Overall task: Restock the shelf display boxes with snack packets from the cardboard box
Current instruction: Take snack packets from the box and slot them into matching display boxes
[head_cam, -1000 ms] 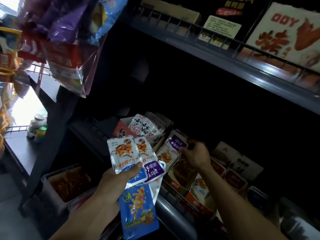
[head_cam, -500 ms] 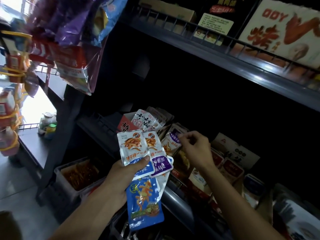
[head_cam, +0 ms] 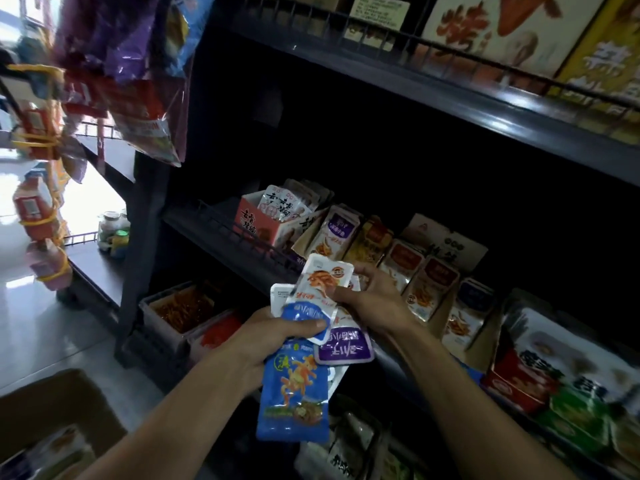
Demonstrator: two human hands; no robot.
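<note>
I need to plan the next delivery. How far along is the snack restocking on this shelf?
Partly done, I'd judge. The display boxes on the middle shelf already stand lined with packets. In hand: the left hand grips a fan of packets, and the right hand pinches the top silver packet from it. Left: those packets, plus whatever is in the cardboard box on the floor.

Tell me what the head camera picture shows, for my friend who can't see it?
A person's left hand holds a fan of snack packets while the right hand pinches the top packet. Behind them, a dark shelf holds display boxes of packets, and a cardboard box sits at lower left.
</note>
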